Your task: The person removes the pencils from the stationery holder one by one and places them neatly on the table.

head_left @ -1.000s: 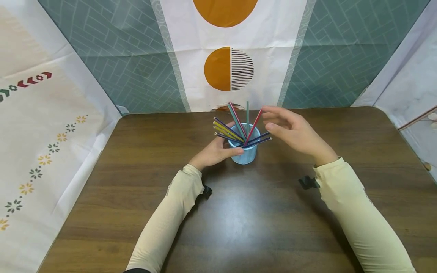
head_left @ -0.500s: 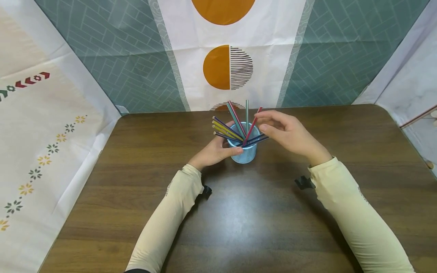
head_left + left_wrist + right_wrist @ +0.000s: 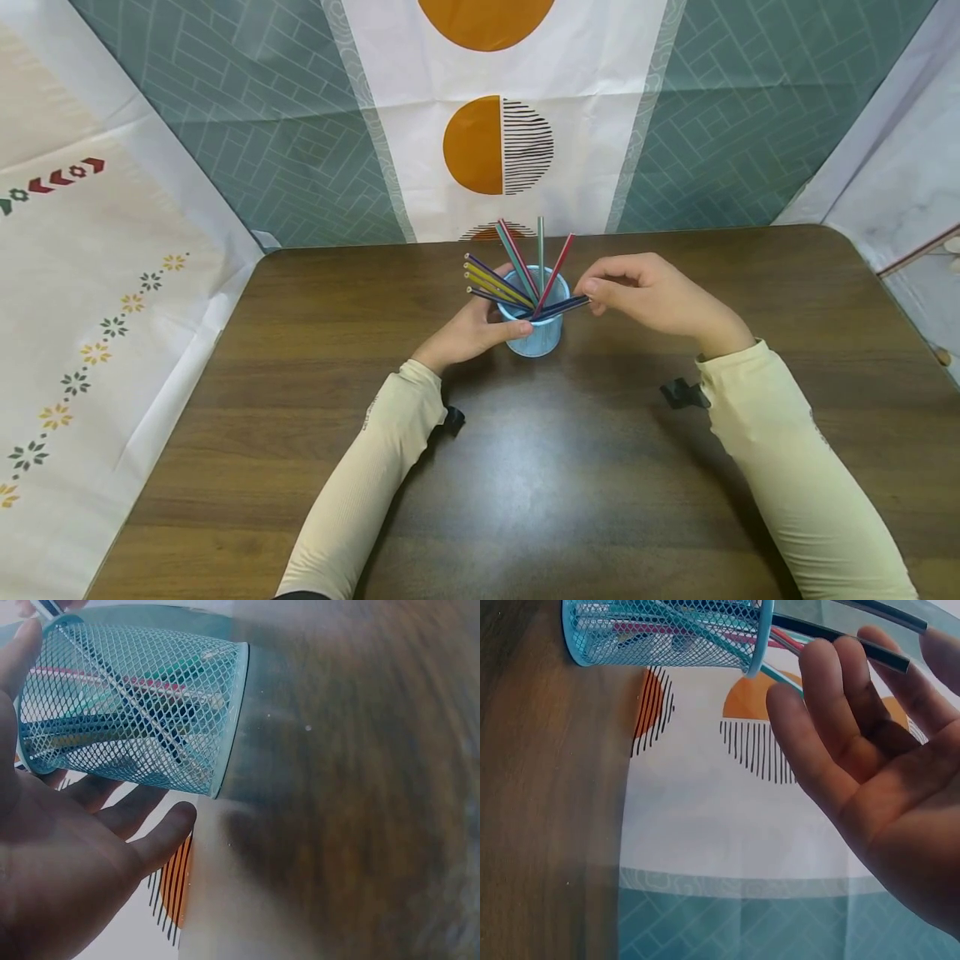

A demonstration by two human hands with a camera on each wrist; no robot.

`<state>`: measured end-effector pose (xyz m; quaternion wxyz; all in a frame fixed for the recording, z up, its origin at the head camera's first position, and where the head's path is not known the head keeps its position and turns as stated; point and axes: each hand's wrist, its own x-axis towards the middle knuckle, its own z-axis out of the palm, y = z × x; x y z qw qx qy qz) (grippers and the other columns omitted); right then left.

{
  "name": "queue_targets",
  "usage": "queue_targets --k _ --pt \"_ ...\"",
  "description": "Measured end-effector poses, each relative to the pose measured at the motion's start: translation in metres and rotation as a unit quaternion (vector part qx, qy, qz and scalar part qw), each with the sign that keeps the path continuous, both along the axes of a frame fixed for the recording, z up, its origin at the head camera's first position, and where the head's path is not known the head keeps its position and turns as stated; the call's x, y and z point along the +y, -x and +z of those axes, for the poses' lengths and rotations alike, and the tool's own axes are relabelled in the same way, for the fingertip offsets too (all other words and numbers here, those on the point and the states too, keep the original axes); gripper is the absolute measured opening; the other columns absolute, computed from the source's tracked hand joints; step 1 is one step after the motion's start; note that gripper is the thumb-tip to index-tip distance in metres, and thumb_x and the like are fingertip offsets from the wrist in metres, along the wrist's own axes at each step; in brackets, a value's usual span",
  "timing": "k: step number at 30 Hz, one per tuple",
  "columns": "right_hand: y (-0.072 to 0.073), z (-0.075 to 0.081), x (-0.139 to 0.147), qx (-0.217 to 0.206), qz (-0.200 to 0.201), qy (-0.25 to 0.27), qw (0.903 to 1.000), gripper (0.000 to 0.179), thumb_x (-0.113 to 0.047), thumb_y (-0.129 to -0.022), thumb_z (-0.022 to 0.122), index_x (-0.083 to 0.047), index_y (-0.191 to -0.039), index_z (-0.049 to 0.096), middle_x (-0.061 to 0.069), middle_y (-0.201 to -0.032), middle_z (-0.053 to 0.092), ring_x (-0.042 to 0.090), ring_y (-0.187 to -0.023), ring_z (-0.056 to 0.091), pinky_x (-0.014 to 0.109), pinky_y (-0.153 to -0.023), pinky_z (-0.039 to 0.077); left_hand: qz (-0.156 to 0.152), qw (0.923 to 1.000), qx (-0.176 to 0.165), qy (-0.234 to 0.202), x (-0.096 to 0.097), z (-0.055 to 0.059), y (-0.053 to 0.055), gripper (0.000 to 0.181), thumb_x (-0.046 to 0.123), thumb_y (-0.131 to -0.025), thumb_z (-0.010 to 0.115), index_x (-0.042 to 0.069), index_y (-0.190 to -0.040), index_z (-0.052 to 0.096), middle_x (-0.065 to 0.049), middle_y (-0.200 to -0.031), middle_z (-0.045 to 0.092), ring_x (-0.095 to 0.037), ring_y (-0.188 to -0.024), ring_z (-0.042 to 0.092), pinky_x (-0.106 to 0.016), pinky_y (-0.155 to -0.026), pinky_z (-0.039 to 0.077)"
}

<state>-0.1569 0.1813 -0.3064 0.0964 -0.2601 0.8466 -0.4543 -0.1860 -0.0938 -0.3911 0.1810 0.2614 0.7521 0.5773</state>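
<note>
A light blue mesh pencil cup (image 3: 534, 342) stands upright on the wooden table, fanned full of colored pencils. My left hand (image 3: 480, 327) holds the cup from its left side, thumb at the front rim and fingers behind; the left wrist view shows the mesh wall (image 3: 135, 705) between them. Red and teal pencils (image 3: 517, 254) rise at the back, while yellow and dark blue ones (image 3: 495, 283) lean left. My right hand (image 3: 652, 296) is at the right of the rim. In the right wrist view its loosely bent fingers lie around the ends of two dark pencils (image 3: 840, 641), thumb and forefinger apart.
The brown table (image 3: 525, 467) spreads around the cup, its back edge close behind. A patterned cloth (image 3: 487, 142) hangs at the back, with pale cloths on both sides. Black straps (image 3: 684, 393) show at the wrists.
My right hand first moved left past the red pencil, then down to the ends of the dark blue pencils at the right. My left hand and the cup stayed in place.
</note>
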Motion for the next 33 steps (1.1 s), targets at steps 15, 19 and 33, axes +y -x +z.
queue_targets --k 15,19,33 --pt "0.0 0.006 0.015 -0.045 0.034 0.097 0.9936 0.014 -0.012 -0.091 0.065 -0.006 -0.103 0.067 0.012 -0.084 0.069 0.023 -0.08 0.064 0.028 -0.077 0.054 0.009 0.9995 0.028 0.012 -0.001 -0.006 0.001 0.089 0.045 -0.082 0.072 0.033 -0.149 0.015 -0.005 -0.141 0.042 -0.018 -0.127 0.043 -0.045 -0.105 0.038" --pt "-0.002 0.012 0.023 -0.036 0.008 0.122 0.9918 0.017 -0.008 -0.089 0.066 -0.002 -0.105 0.066 0.011 -0.083 0.069 0.023 -0.079 0.066 0.027 -0.073 0.055 0.014 0.9992 0.029 0.021 -0.002 -0.006 0.0 0.092 0.05 -0.08 0.072 0.032 -0.15 0.015 -0.004 -0.142 0.041 -0.016 -0.129 0.041 -0.045 -0.107 0.035" --pt "0.0 0.02 0.049 0.02 -0.012 0.444 0.8959 0.017 0.021 -0.087 0.049 0.025 -0.103 0.054 0.022 -0.074 0.066 0.031 -0.069 0.066 0.037 -0.076 0.055 0.012 0.9992 0.036 0.015 -0.001 -0.007 0.0 0.09 0.048 -0.08 0.072 0.034 -0.149 0.016 -0.003 -0.141 0.042 -0.016 -0.131 0.038 -0.047 -0.108 0.033"
